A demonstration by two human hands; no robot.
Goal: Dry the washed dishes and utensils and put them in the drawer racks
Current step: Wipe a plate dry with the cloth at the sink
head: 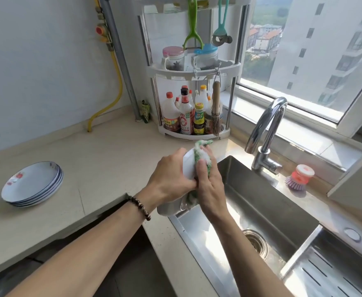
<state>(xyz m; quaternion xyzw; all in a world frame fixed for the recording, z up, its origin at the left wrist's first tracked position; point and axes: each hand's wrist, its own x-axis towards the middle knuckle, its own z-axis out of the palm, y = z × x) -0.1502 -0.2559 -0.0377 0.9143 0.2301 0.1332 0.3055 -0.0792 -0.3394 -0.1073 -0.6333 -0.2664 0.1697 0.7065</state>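
Observation:
My left hand (171,179) grips a white dish (188,166) held on edge above the sink's left rim. A green and white cloth (201,153) is wrapped over the dish, and my right hand (209,185) presses and holds it against the dish with the fingers curled round it. Below my hands another white dish (168,209) sits at the sink's corner, partly hidden. A stack of several white plates with blue rims and a red flower print (33,185) rests on the counter at the left.
The steel sink (261,202) with its drain (256,243) lies to the right, under a chrome tap (266,133). A corner shelf with sauce bottles (193,112) stands behind. A pink dish brush (300,176) sits by the window. A slotted drain tray (330,273) is at lower right.

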